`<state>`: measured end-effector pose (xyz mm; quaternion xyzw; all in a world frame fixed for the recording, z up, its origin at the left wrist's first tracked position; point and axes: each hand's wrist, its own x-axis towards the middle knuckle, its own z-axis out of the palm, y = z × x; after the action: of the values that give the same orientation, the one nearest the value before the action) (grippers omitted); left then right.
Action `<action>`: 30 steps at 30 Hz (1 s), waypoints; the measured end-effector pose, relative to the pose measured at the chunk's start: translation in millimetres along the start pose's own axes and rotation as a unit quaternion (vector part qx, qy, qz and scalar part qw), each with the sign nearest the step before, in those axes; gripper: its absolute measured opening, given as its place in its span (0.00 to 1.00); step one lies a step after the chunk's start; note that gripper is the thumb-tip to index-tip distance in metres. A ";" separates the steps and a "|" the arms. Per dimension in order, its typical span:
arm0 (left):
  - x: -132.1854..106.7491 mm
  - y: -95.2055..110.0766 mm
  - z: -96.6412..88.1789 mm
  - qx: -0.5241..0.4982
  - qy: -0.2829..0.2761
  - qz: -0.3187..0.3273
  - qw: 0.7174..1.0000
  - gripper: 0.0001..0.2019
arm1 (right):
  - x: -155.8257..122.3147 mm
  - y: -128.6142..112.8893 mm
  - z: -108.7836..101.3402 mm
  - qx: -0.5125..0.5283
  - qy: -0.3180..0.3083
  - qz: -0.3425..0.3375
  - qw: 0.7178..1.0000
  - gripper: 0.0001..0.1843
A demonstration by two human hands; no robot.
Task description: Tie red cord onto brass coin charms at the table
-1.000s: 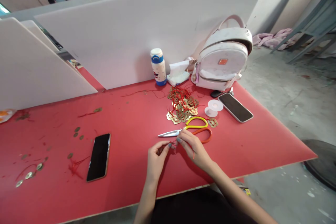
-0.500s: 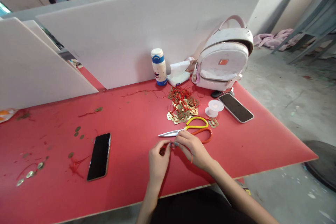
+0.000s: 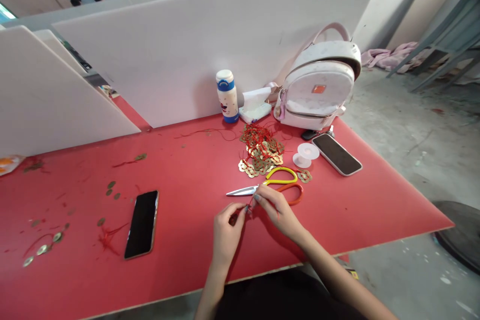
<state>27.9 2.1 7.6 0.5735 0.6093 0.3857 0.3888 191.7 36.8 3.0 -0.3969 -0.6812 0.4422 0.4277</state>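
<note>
My left hand (image 3: pixel 226 230) and my right hand (image 3: pixel 275 210) meet at the near middle of the red table (image 3: pixel 180 170). Both pinch a thin red cord (image 3: pixel 245 208), and the left fingers also close on a small coin-like piece I can barely see. Just beyond my fingertips lie scissors (image 3: pixel 270 186) with one yellow and one orange handle, blades pointing left. Behind them sits a heap of brass coins tangled with red cord (image 3: pixel 261 152).
A black phone (image 3: pixel 141 223) lies left of my hands; a second phone (image 3: pixel 336 153) and a small white spool (image 3: pixel 305 154) lie at the right. A white backpack (image 3: pixel 318 85), tissue pack (image 3: pixel 256 105) and bottle (image 3: pixel 227 96) stand against the white partition (image 3: pixel 187 45). Loose coins (image 3: pixel 41 249) dot the left.
My hands have stayed in place, pinching the cord; the fingers shifted slightly, with the left hand a little nearer the right.
</note>
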 end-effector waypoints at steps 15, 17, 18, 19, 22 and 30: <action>0.9 4.4 -2.5 -0.053 -0.011 -0.012 0.998 0.09 | 0.6 7.6 -3.0 0.007 -0.001 -0.008 1.000 0.05; 0.8 3.4 -2.5 -0.040 0.001 -0.007 0.999 0.08 | 1.0 7.7 -3.1 0.004 0.004 -0.018 1.000 0.05; 0.9 2.8 -2.5 -0.033 0.006 -0.003 0.999 0.08 | 1.2 8.0 -2.7 0.001 0.007 -0.021 1.000 0.05; 0.9 2.0 -2.7 -0.025 0.009 0.002 1.000 0.08 | 1.5 8.4 -2.3 -0.002 0.010 -0.023 1.000 0.05; 1.2 -0.1 -4.0 0.000 0.010 0.019 1.000 0.08 | 2.5 10.1 -1.3 -0.009 0.014 -0.018 1.000 0.05; 3.9 -1.4 -12.8 0.040 -0.037 0.054 0.997 0.07 | 4.8 12.6 -6.5 -0.041 -0.030 -0.046 0.998 0.03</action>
<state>15.5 5.6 11.3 0.6345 0.5775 0.3597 0.3668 198.3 46.6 -6.2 -0.3693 -0.7286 0.4054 0.4104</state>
